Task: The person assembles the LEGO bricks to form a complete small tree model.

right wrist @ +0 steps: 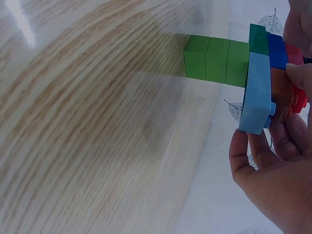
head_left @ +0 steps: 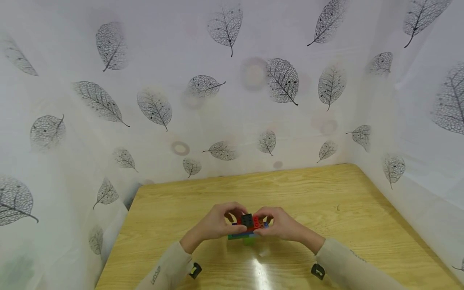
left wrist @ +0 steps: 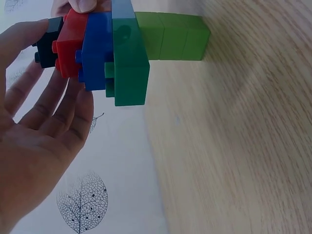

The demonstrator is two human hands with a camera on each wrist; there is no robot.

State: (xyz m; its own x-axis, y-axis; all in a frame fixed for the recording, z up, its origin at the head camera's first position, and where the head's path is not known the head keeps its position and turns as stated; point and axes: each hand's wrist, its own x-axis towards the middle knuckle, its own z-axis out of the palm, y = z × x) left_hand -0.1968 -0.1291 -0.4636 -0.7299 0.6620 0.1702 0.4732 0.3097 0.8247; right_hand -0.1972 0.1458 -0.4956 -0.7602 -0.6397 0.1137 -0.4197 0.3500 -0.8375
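Observation:
Both hands hold one toy brick model over the middle of the table. Its base is a column of three light green bricks (left wrist: 173, 36) standing on the wood. Across that column lie a dark green brick (left wrist: 131, 80) and a light blue brick (right wrist: 257, 92). Above come a blue brick (left wrist: 97, 51), a brown brick (right wrist: 281, 95), a red brick (left wrist: 72, 44) and, on top, a black brick (left wrist: 48, 44). My left hand (head_left: 217, 221) pinches the model's left side, thumb on the black brick. My right hand (head_left: 284, 225) grips the right side, thumb near the brown brick, fingertips by the light blue one.
The wooden table (head_left: 174, 205) extends around the model, with a glare patch toward the front. Behind it and along the sides hangs a white leaf-printed sheet (head_left: 239, 112). Dark wrist-camera pieces show beside both sleeves.

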